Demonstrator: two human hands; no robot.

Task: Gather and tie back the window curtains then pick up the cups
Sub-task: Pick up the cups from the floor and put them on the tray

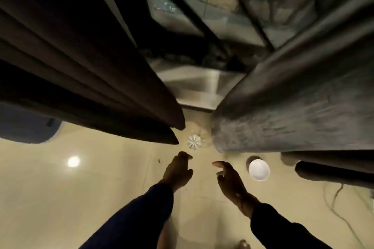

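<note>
Both hands reach down toward the floor and hold nothing. The left hand [178,170] has its fingers loosely curled, thumb apart; the right hand [228,178] is spread wider, fingers relaxed and parted. Between and just beyond them stands a clear ribbed cup [194,142] on the pale floor [101,198] — neither hand touches it. A white cup [259,169] stands to the right of the right hand, near the hem of the grey curtain [293,107]. The dark curtain [81,66] hangs on the left, its lower edge close to the clear cup. Behind them is the window glass [202,16] — a cable [340,204] trails at far right.
</note>
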